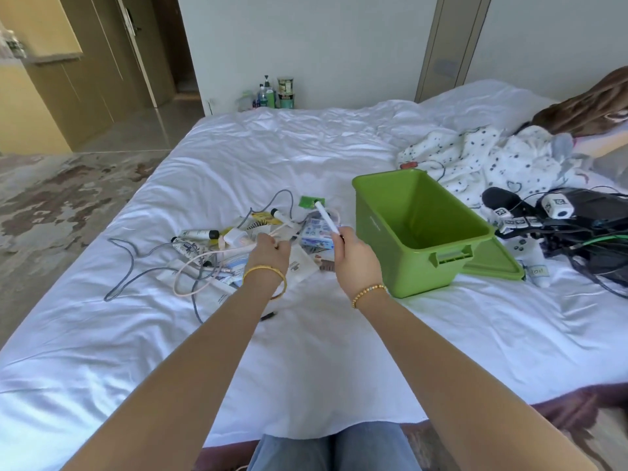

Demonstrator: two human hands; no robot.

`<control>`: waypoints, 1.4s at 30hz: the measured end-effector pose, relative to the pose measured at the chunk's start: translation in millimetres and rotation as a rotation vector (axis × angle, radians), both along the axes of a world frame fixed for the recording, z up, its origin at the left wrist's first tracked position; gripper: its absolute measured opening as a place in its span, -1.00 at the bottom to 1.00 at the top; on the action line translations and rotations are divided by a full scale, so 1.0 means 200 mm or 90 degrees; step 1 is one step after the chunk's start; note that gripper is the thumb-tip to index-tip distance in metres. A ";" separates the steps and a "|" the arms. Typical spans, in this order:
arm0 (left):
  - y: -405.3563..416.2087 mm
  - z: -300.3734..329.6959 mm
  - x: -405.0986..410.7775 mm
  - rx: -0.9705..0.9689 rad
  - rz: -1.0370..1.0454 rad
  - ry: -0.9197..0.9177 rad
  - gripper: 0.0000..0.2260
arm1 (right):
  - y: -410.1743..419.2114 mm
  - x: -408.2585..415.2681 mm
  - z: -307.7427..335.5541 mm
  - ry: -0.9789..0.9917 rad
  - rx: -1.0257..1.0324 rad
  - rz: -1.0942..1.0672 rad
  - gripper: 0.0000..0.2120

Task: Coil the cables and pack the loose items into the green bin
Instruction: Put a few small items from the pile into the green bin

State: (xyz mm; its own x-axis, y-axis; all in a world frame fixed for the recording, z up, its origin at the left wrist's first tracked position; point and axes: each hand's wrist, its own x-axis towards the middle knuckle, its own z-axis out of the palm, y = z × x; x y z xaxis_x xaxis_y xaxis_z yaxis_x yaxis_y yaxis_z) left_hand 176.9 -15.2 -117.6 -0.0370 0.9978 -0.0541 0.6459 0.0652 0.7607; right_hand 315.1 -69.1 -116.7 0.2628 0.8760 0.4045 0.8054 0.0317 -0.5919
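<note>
1. White bedsheet [306, 351] covers a wide bed in a bedroom, and the green bin [416, 232] stands open on it; all places below are given from that bin.
2. Left of the bin lies the pile of loose items [238, 239]: tubes, packets, a white plug, and at least two cables.
3. My right hand [353, 256], nearest the bin's left wall, grips a white pen-like stick [326, 219] by its lower end, the tip pointing up and away.
4. My left hand [272, 253], further left of the bin, is curled over the pile and pinches the pale pink cable [190, 270], whose loop trails down the sheet.
5. A grey cable [125, 253] sprawls farthest left of the bin, uncoiled.
6. To do this step well, I judge the stick should go straight over the bin's rim and be let go low inside, since the bin looks empty.
7. The pink cable seems tangled among the packets, so lifting it slowly would keep small items from dragging along.
8. Right of the bin sits its lid [492, 263], then a heap of black gear [577, 229] and a spotted blanket [475, 161]; none blocks the path.
</note>
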 end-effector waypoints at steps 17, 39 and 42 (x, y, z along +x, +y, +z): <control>-0.08 0.50 0.80 -0.054 -0.333 0.018 -0.48 | -0.09 0.67 0.30 0.219 -0.134 -0.148 -0.53; -0.05 -0.17 -0.15 -0.109 -0.299 0.545 -0.55 | 0.00 0.09 -0.42 -0.156 -0.362 -0.103 -0.37; -0.04 -0.26 -0.25 -0.147 -0.278 0.558 -0.57 | 0.02 0.06 -0.47 -0.181 -0.362 -0.156 -0.40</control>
State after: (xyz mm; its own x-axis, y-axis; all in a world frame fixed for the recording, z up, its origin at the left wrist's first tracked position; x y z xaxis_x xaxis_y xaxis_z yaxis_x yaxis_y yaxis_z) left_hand 127.2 -22.3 -170.3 0.2099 0.9020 -0.3773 0.9743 -0.2251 0.0040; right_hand 328.1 -65.9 -210.7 0.4329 0.9012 -0.0191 0.8761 -0.4257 -0.2266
